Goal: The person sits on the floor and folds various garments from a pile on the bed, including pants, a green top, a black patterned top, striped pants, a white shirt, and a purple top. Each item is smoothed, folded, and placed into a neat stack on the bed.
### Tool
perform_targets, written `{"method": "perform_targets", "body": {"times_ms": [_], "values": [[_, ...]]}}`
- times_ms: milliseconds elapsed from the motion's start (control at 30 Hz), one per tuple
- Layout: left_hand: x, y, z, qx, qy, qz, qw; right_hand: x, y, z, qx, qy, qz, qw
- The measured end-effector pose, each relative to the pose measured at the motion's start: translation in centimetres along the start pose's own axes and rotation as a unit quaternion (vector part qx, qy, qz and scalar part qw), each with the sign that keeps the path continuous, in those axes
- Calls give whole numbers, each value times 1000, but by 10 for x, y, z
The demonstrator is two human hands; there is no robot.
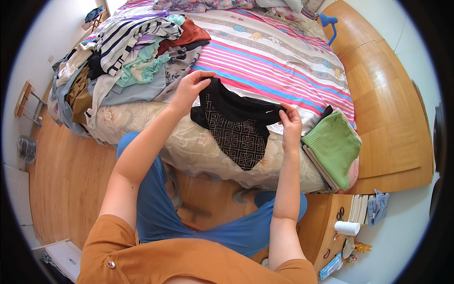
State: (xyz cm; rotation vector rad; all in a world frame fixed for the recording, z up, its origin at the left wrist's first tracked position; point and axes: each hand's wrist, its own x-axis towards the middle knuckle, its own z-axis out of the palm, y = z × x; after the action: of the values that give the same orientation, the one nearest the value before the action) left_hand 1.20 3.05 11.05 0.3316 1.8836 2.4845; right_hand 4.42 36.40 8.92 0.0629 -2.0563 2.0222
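A black knit top with a pale geometric pattern (239,136) is spread between my hands over the near edge of the bed. My left hand (193,87) pinches its upper left corner between thumb and fingers. At its upper right corner, my right hand (290,120) grips the black fabric the same way. The lower part of the garment hangs down against the floral bed cover (142,119). To the left lies a loose heap of clothes, with a black-and-white striped garment (122,41) on top. A folded green ribbed garment (333,147) tops a stack at the right.
A striped sheet (262,67) covers the bed. Beyond its right side stands a wooden headboard or cabinet (383,106) with a blue lamp (330,22) near it. At lower right, a wooden desk (319,227) holds scissors (340,213), a white cylinder (347,228) and books (358,209).
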Motion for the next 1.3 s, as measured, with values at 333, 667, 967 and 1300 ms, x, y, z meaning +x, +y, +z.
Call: {"method": "perform_targets", "body": {"times_ms": [333, 667, 967, 1300], "values": [[-12, 22, -1, 105, -40, 59, 992, -26, -37, -7, -90, -57, -11, 994], [-96, -13, -27, 79, -28, -153, 985, -132, 21, 8, -37, -62, 209, 975], [-124, -31, -32, 130, -65, -104, 984, -139, 41, 16, -198, -12, -32, 980], [-133, -16, -17, 173, -67, -80, 979, -129, 39, 28, -286, -40, -53, 956]]}}
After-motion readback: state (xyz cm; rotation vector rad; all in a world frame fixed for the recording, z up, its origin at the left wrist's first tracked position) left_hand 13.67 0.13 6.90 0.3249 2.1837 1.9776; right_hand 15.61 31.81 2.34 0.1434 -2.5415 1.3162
